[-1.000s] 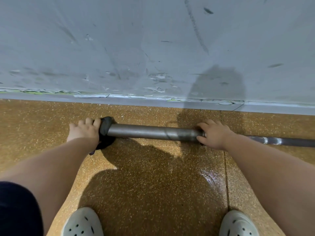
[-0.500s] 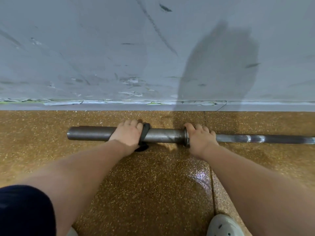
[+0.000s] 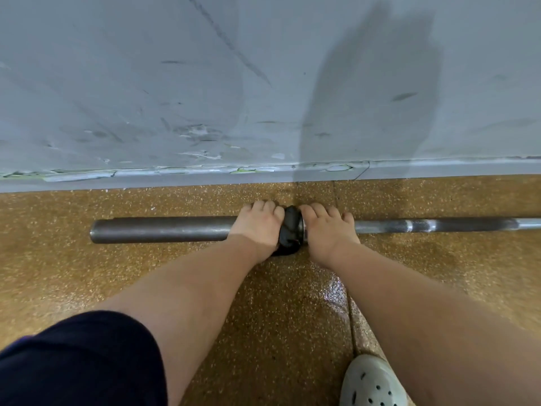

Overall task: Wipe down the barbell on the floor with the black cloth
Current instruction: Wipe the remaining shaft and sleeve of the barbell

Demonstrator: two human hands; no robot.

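Observation:
A grey steel barbell [image 3: 164, 229] lies on the speckled orange floor, parallel to the wall, its thick sleeve on the left and its thin shaft running off the right edge. My left hand [image 3: 257, 227] grips the sleeve through the black cloth [image 3: 290, 232], which is bunched against the collar at the sleeve's inner end. Right beside the cloth, my right hand [image 3: 329, 231] presses down on the shaft just past the collar. Part of the cloth is hidden under my left palm.
A scuffed grey wall [image 3: 205, 98] with a chipped baseboard stands close behind the bar. My grey clog [image 3: 371, 382] rests on the floor at bottom right, and a dark sleeve [image 3: 82, 361] fills the bottom left. A floor seam [image 3: 349, 312] runs toward me.
My left hand slid the black cloth rightward along the sleeve, from its outer end to the collar beside my right hand. My right hand kept its hold on the bar.

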